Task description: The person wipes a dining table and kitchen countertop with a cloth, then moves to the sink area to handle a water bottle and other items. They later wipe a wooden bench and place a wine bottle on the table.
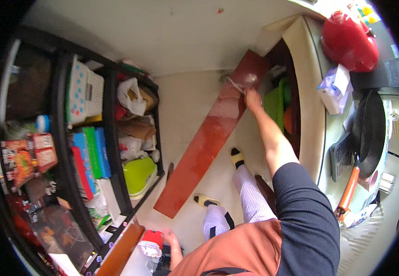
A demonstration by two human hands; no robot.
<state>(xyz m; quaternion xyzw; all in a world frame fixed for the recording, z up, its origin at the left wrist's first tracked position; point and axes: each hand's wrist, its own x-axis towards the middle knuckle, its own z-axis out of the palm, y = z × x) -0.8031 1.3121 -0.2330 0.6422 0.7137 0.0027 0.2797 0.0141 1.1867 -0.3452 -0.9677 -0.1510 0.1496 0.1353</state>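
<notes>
A long reddish-brown cabinet door or panel (203, 148) slants across the middle of the view, from beside the open lower cabinet down over the tiled floor. My right hand (253, 100) is at the panel's right edge near its upper end, by a thin pale strip or handle (234, 85); its fingers are partly hidden, and whether they grip cannot be told. At the bottom, my left hand (169, 236) is beside a red and white packet or bag (151, 242), fingers near its edge; I cannot tell whether it holds this.
Black shelving (111, 138) with boxes, bags and a green bin (139, 176) lines the left. On the right, a counter carries a red pot or appliance (349, 41), a tissue pack (335, 89) and a wok (368, 132). A green container (274, 107) stands inside the cabinet.
</notes>
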